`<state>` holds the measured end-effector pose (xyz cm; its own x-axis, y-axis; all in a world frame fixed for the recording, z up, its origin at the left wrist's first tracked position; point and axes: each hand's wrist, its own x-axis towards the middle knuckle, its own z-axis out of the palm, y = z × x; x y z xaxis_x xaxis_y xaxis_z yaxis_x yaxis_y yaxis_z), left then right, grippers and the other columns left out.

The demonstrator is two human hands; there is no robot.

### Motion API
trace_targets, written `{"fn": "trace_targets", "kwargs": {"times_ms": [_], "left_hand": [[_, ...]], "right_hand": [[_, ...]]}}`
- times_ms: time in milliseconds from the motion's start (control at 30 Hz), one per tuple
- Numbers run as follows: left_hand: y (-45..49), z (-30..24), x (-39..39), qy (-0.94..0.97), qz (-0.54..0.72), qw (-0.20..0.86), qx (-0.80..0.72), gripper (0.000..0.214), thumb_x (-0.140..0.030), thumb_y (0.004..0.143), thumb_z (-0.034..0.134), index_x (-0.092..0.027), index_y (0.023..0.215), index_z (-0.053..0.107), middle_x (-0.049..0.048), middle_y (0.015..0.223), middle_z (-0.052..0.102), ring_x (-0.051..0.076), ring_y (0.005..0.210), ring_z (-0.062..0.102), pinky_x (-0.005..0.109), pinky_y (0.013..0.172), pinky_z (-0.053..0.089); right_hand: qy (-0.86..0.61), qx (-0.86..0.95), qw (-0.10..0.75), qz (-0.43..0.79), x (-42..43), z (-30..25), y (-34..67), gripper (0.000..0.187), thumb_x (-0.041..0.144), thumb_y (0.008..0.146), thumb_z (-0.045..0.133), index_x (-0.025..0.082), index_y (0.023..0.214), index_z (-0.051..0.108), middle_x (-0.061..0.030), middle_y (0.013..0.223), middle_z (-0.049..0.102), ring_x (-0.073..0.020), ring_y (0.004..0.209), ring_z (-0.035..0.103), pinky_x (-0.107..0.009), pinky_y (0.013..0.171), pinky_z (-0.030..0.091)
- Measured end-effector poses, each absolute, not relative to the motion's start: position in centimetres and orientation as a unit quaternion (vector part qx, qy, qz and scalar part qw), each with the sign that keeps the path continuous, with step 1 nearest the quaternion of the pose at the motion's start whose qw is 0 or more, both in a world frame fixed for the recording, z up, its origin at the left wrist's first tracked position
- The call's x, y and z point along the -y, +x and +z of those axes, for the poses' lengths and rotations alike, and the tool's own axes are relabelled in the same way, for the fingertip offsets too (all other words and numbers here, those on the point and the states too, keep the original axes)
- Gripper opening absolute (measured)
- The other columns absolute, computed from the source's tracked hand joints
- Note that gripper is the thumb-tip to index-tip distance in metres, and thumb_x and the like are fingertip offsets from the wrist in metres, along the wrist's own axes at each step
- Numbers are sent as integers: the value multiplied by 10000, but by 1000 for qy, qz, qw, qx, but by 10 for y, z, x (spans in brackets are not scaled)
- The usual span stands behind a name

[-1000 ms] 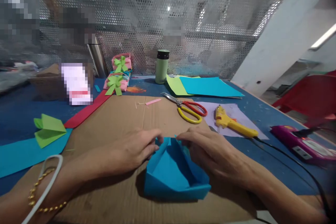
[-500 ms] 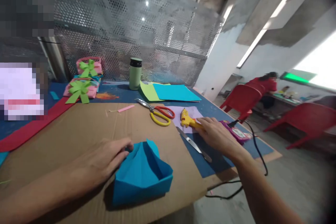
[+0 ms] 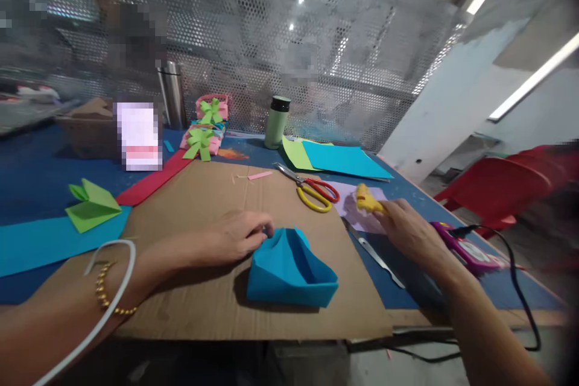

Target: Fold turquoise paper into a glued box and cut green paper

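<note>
A folded blue paper box [image 3: 289,271] stands on a brown cardboard sheet [image 3: 199,193]. At its back left corner is my left hand [image 3: 239,235], thumb and fingers closed on the paper edge; the fingertips are partly hidden. My right hand [image 3: 407,229] is wrapped round the handle of a yellow glue gun [image 3: 366,199], holding it over a lilac paper sheet [image 3: 348,208]. Below it lies a craft knife [image 3: 375,256] with a white handle. Scissors [image 3: 312,190] with red and yellow handles rest at the cardboard's right edge.
Behind stand a green bottle [image 3: 277,123] and stacked blue sheets [image 3: 344,160]. Pink baskets [image 3: 201,142] with green bows sit back left, near a red strip [image 3: 158,178] and folded green paper [image 3: 93,205]. A purple device [image 3: 465,247] with a black cord lies right. A white cable [image 3: 122,289] crosses my left forearm.
My view has swung left, so things sit further right in it. My right hand has lifted the glue gun off the lilac sheet. My left hand stays at the box.
</note>
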<state>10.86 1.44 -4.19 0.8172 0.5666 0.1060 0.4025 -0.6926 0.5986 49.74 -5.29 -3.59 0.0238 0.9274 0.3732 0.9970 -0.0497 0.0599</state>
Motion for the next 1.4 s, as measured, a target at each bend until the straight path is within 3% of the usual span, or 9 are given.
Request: {"fn": "trace_targets", "kwargs": {"times_ms": [100,200,333,433,533,767,1167,1400], "left_hand": [[109,-44,-15,913,142,281,-259,221,-222,930,454,-188,1006,658,39,922,706,165,800,620,264,712,424],[109,-42,-13,917,136,274,-256,235,-219,932,461,-190,1018,677,46,938,719,174,820,635,271,733,432],[107,-35,-8,914,128,284,-262,264,-210,945,455,-193,1013,710,53,961,736,179,852,654,277,769,442],[106,-32,-6,915,138,284,-253,281,-212,955,451,-207,1032,722,49,947,740,172,834,657,273,766,441],[106,-34,-7,918,140,274,-249,287,-208,955,450,-198,1023,729,52,906,737,170,796,652,272,728,430],[107,-36,-8,922,140,256,-255,296,-193,935,452,-198,1029,732,62,917,748,179,792,648,281,698,405],[106,-41,-11,926,145,238,-254,310,-198,927,467,-201,1088,732,77,991,760,205,857,668,302,750,428],[106,-37,-9,923,135,252,-258,300,-210,932,464,-205,1051,739,74,942,753,202,830,658,293,725,421]], "right_hand": [[-681,695,216,-78,72,-15,474,429,536,971,391,197,1014,650,-72,801,634,-210,690,582,-320,629,460],[-645,712,271,55,93,6,446,504,614,960,400,211,815,666,-25,626,549,-170,568,498,-280,509,414],[-592,745,252,175,106,22,412,470,610,932,487,211,947,735,-23,640,584,-166,573,514,-256,483,421],[-544,778,221,221,105,26,393,452,586,927,528,214,1079,737,-51,787,687,-199,712,612,-268,604,506],[-529,795,188,232,100,28,382,427,563,943,524,218,1078,736,-67,872,714,-209,800,640,-272,698,530],[-554,789,157,216,100,31,378,433,569,953,493,200,931,719,-53,798,683,-187,708,608,-261,603,505],[-555,790,147,217,90,28,376,402,556,953,514,200,968,699,-54,849,684,-176,742,613,-248,624,485],[-545,800,138,208,92,32,376,386,537,957,518,200,914,699,-20,717,613,-132,618,526,-222,536,406]]}}
